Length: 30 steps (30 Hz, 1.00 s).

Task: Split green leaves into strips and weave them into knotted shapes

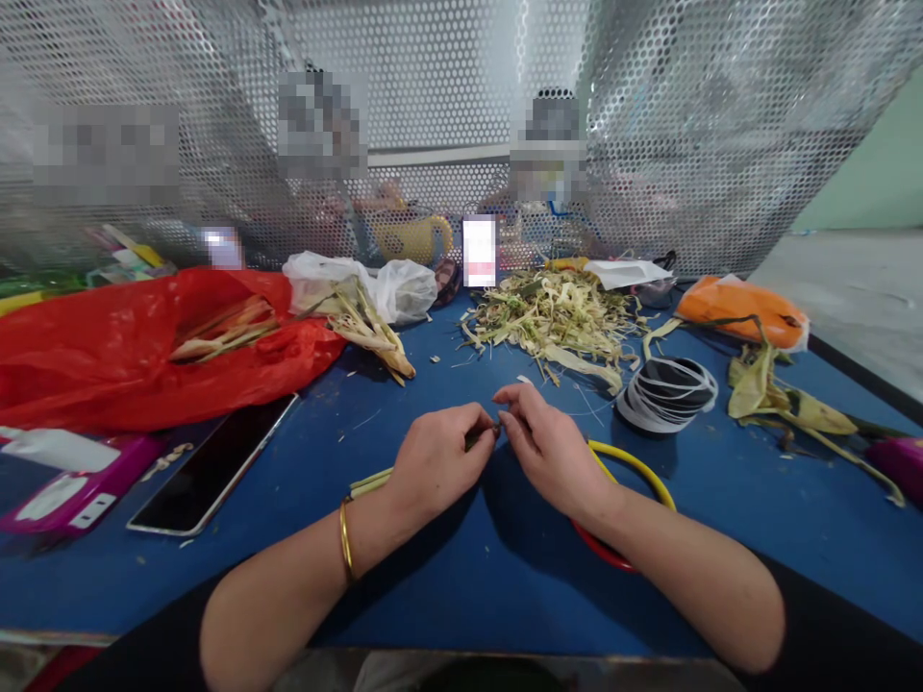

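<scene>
My left hand [443,457] is closed, thumb and forefinger pinched together over the blue table [447,586]. Thin pale-green stalks [371,482] stick out behind it near the wrist, and a bit of green shows between its fingers. The hand hides most of them. Close by on the right, my right hand [544,442] has its forefinger and thumb slightly apart at the left fingertips; I see nothing held in it. Under the right wrist lies a yellow and red ring [641,473], partly covered. A spool of white ribbon [667,394] sits beyond the right hand.
A heap of shredded husk [562,312] lies at the back. On the left are a red plastic bag [93,346], dried husks [371,332], a phone [216,471] and a purple device [79,490]. An orange packet [742,312] lies right. Perforated metal mesh [418,96] stands behind.
</scene>
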{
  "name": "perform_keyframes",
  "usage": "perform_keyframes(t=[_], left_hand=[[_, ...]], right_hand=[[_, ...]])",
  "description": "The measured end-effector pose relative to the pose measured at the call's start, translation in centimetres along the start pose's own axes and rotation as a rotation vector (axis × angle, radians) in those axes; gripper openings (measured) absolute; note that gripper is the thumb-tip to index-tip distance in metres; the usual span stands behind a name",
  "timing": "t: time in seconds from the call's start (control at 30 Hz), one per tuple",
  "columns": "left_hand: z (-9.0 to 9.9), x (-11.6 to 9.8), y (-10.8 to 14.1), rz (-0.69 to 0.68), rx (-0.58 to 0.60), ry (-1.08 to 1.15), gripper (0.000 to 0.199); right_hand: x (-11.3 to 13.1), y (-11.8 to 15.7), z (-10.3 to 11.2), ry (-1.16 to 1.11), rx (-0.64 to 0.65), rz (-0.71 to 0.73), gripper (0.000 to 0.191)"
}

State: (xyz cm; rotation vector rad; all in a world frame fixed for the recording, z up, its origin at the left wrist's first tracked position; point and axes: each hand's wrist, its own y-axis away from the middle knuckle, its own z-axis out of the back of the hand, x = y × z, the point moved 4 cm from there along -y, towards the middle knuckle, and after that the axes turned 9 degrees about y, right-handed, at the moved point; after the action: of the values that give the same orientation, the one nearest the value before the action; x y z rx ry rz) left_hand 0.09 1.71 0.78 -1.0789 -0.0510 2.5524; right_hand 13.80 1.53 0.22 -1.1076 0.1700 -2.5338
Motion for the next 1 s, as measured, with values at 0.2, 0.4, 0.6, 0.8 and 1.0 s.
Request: perform_keyframes(t=[0.2, 0.4, 0.6, 0.8, 1.0], left_hand=[[-0.3, 0.4, -0.3, 0.0, 0.061, 0.065, 0.015], [-0.5, 1.3, -0.8, 0.134, 0.189, 0.431, 0.02], [0.0, 1.2, -0.7, 0.119, 0.075, 0.423, 0.016], [0.1, -0.2, -0.1, -0.044, 0.022, 0.165, 0.016], [0.1, 0.8, -0.9, 0.088, 0.25, 0.336, 0.026]], right_hand=[[-1.1, -0.6, -0.6, 0.039, 0.091, -0.061, 0.014], [-1.3, -1.0, -0.3, -0.018, 0.097, -0.056, 0.015], [-1.2, -1.0, 0.3, -0.013, 0.037, -0.038, 0.01], [-1.5, -1.1, 0.0, 0.075, 0.035, -0.034, 0.011], [-0.9, -1.0, 0.4, 0.124, 0.052, 0.01, 0.012]])
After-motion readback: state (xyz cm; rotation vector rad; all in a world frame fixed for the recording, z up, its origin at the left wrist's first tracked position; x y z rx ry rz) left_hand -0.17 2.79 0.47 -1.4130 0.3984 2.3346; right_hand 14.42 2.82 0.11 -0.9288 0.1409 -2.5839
